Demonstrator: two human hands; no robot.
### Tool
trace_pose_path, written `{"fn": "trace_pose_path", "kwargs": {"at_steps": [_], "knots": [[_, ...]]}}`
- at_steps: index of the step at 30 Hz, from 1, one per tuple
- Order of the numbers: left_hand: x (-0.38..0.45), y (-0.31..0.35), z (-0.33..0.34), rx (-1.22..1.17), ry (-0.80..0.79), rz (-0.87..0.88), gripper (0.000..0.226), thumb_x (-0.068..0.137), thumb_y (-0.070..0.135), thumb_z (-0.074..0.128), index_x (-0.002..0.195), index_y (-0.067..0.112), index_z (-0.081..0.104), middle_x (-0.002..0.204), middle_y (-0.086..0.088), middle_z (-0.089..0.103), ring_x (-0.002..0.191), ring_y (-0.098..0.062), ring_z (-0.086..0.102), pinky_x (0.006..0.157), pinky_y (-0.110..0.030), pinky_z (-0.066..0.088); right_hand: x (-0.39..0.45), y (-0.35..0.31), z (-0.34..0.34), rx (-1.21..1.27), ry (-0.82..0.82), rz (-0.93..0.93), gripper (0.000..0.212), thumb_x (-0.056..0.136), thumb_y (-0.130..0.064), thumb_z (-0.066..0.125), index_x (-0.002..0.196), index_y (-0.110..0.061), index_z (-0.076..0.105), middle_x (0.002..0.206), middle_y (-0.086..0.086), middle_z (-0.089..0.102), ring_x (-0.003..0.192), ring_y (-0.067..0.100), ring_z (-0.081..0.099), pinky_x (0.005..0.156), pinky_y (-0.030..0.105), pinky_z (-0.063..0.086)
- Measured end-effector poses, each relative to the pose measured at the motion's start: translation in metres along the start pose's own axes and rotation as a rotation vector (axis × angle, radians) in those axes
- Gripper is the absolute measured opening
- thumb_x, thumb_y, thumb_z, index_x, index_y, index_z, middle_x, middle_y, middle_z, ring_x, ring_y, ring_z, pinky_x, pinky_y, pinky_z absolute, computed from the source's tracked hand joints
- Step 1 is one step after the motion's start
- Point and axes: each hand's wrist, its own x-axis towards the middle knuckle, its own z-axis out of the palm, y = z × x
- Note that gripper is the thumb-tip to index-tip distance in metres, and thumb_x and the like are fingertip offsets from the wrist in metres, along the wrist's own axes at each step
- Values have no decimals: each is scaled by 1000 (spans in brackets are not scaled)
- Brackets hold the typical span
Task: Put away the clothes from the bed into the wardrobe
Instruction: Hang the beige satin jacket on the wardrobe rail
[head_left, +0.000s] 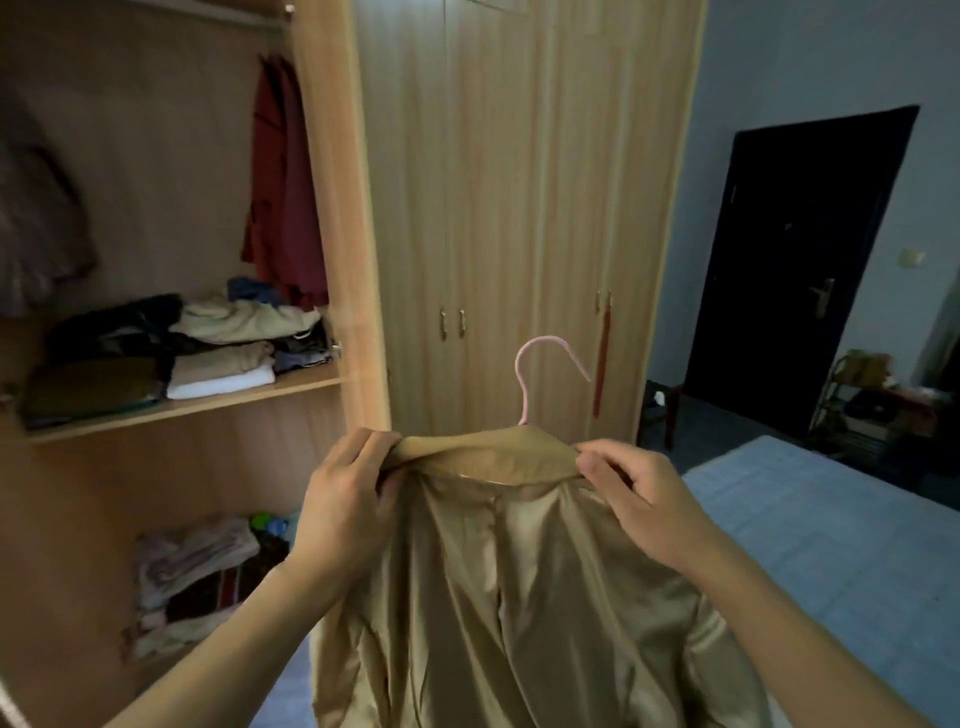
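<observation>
A tan jacket (498, 582) with a shiny lining hangs in front of me on a pink hanger (540, 364), whose hook sticks up above the collar. My left hand (348, 499) grips the collar at its left end. My right hand (634, 488) pinches the collar at its right end. The wooden wardrobe (332, 208) stands open at the left, with a dark red garment (283, 192) hanging inside. The bed (810, 535) with a light blue cover lies at the right.
Folded clothes (176, 353) are stacked on the wardrobe's middle shelf, and more folded clothes (197, 571) lie below. Closed wardrobe doors (519, 208) face me. A dark room door (800, 260) is at the right, with a cluttered rack (872, 400) beside it.
</observation>
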Motion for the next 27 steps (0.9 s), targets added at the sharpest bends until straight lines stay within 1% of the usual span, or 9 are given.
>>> {"fn": "trace_pose_path", "kwargs": {"at_steps": [2, 5, 8, 10, 15, 17, 20, 24, 27], "knots": [[3, -30, -21, 13, -2, -19, 24, 82, 12, 66, 106, 14, 64, 95, 4, 57, 83, -16, 55, 68, -30, 43, 30, -11, 30, -70, -41, -55, 5, 94, -31, 65, 96, -29, 69, 87, -16, 66, 84, 3, 63, 74, 14, 44], [8, -80, -54, -29, -110, -50, 22, 85, 12, 70, 105, 18, 65, 95, 10, 59, 83, -10, 56, 70, -28, 45, 66, -22, 77, -164, -27, -139, 9, 92, -22, 66, 84, -24, 63, 77, -14, 58, 73, 5, 57, 66, 21, 42], [11, -128, -86, -136, -291, -45, 14, 88, 24, 71, 101, 23, 66, 89, 15, 63, 82, -5, 59, 72, -28, 48, 91, -29, 127, -179, 31, -166, 9, 93, -18, 66, 85, -14, 64, 79, -6, 59, 74, 9, 57, 68, 31, 48], [10, -157, -104, -201, -381, -87, 7, 94, 21, 65, 101, 23, 67, 90, 12, 66, 85, -8, 62, 75, -30, 49, 104, -36, 158, -172, 49, -180, 9, 92, -13, 66, 84, -17, 63, 79, -8, 57, 74, 9, 57, 68, 25, 47], [10, -213, -136, -305, -513, -193, 29, 101, 9, 55, 89, 31, 68, 85, 13, 68, 83, -8, 64, 76, -22, 47, 129, -53, 217, -46, -45, -247, 12, 91, -5, 66, 91, -17, 65, 84, -8, 59, 79, 9, 60, 71, 16, 45], [13, -230, -139, -316, -524, -221, 35, 100, 5, 55, 88, 34, 69, 86, 15, 70, 84, -6, 65, 76, -19, 47, 141, -58, 235, -8, -97, -281, 12, 92, -4, 65, 92, -16, 66, 85, -8, 58, 81, 11, 60, 73, 18, 46], [17, -250, -134, -314, -491, -257, 26, 97, 2, 57, 97, 20, 75, 94, 9, 73, 93, -9, 69, 86, -32, 53, 160, -68, 265, 40, -154, -358, 10, 92, -2, 64, 93, -11, 67, 87, -4, 59, 83, 12, 61, 75, 19, 46], [33, -257, -116, -316, -435, -194, 27, 91, -6, 60, 97, 14, 77, 95, 7, 76, 93, -8, 70, 88, -33, 54, 185, -71, 311, 103, -255, -400, 12, 92, -2, 64, 98, -11, 70, 93, -3, 63, 90, 15, 63, 79, 24, 50], [48, -279, -108, -241, -396, -252, 27, 90, -2, 60, 100, 17, 77, 97, 6, 75, 93, -11, 69, 87, -37, 54, 209, -59, 331, 172, -202, -386, 16, 91, 1, 66, 98, -13, 71, 93, -5, 64, 90, 12, 64, 79, 22, 51]]}}
